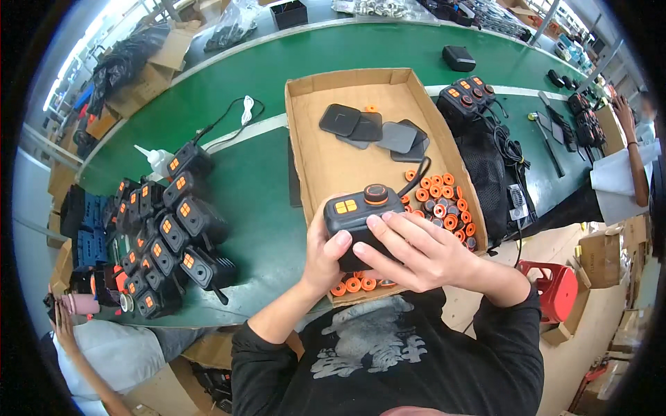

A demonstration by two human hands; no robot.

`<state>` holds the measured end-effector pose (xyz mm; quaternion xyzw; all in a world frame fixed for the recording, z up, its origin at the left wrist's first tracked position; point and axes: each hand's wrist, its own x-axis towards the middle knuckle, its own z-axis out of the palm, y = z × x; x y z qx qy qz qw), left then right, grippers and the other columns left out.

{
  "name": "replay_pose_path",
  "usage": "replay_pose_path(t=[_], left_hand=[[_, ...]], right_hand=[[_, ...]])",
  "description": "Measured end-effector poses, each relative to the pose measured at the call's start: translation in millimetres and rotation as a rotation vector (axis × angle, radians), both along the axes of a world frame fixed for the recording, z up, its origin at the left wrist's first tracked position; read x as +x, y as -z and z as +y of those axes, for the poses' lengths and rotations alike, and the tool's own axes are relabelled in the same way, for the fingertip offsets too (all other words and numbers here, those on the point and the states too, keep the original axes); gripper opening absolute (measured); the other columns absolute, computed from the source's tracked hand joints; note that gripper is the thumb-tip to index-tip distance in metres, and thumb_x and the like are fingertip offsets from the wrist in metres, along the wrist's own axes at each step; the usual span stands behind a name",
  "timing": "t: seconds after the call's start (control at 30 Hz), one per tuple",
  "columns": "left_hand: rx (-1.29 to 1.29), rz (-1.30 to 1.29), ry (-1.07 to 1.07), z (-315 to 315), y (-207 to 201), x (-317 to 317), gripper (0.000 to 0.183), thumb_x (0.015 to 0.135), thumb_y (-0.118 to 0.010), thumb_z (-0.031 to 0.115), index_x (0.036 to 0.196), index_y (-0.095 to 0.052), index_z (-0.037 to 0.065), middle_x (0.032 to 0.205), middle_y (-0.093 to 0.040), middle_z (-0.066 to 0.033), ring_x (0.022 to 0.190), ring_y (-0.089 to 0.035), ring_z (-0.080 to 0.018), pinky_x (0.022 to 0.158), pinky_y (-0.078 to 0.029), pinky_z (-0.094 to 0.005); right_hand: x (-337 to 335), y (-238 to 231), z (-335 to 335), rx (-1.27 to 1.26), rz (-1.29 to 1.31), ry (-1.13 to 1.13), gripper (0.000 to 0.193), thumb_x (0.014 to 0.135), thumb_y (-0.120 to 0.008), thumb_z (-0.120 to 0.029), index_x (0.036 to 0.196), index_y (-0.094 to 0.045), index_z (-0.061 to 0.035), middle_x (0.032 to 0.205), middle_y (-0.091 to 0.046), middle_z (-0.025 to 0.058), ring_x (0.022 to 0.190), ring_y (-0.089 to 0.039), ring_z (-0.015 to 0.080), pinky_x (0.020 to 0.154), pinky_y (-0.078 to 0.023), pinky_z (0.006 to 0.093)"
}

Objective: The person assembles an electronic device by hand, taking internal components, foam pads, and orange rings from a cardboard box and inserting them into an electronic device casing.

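Both my hands hold a black boxy device (359, 216) above the near part of a shallow cardboard tray (316, 166). Orange buttons and a round orange-ringed knob (376, 194) are on its top, and a black loop (417, 177) rises at its right end. My left hand (323, 251) wraps the left end, thumb on the front. My right hand (423, 255) lies across the front and right side, fingertips close below the knob. In the tray, orange and black round knobs (451, 222) are heaped at the right, and flat dark square plates (340, 120) lie farther back.
Several similar devices (173, 232) without knobs crowd the table's left. Knobbed ones (466, 100) stand right of the tray, near a coiled black cable (510, 147). A white bottle (158, 161) is at the left. Co-workers sit at both sides; a red stool (555, 291) is at the right.
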<state>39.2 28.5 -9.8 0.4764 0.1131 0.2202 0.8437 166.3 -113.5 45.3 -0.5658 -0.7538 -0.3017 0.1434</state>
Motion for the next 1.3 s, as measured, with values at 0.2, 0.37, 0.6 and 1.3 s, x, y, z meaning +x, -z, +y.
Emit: replay_pose_path(t=[0.2, 0.37, 0.6, 1.3], left_hand=[[-0.057, -0.014, -0.022, -1.1, -5.9, -0.3, 0.068, 0.077, -0.066, 0.038, 0.126, -0.044, -0.002, 0.117, -0.056, -0.0128, 0.107, -0.057, -0.0199, 0.094, -0.047, -0.0337], [0.056, -0.049, -0.09, 0.7, 1.5, -2.1, 0.067, 0.077, -0.066, 0.038, 0.126, -0.045, -0.003, 0.115, -0.057, -0.0126, 0.105, -0.057, -0.0199, 0.093, -0.046, -0.0334], [0.18, -0.001, -0.136, 5.4, 3.8, -2.8, 0.068, 0.075, -0.067, 0.04, 0.123, -0.046, -0.004, 0.111, -0.059, -0.0127, 0.104, -0.058, -0.0189, 0.093, -0.046, -0.033], [0.109, -0.104, -0.016, -2.8, 5.5, -3.3, 0.075, 0.084, -0.071, 0.042, 0.134, -0.036, -0.001, 0.125, -0.051, -0.0111, 0.115, -0.051, -0.0188, 0.099, -0.041, -0.0332]], right_hand=[[-12.7, 0.5, 8.8, -0.061, 0.318, 0.06, 0.062, 0.073, -0.076, -0.041, 0.119, -0.058, -0.0042, 0.123, -0.051, 0.0126, 0.116, -0.048, 0.0301, 0.097, -0.045, 0.0432], [-13.5, 1.0, 17.5, -0.057, 0.546, -0.012, 0.065, 0.064, -0.079, -0.03, 0.12, -0.057, -0.0075, 0.126, -0.049, 0.0149, 0.12, -0.046, 0.035, 0.101, -0.042, 0.0503], [-14.7, 9.1, 18.9, -0.052, 0.614, -0.007, 0.067, 0.059, -0.083, -0.025, 0.118, -0.057, -0.0115, 0.128, -0.048, 0.0142, 0.123, -0.045, 0.0363, 0.103, -0.041, 0.0526], [-9.4, 11.0, 19.3, 0.011, 0.598, -0.006, 0.064, 0.068, -0.079, -0.031, 0.125, -0.056, -0.0113, 0.131, -0.049, 0.0171, 0.124, -0.046, 0.0391, 0.103, -0.039, 0.0542]])
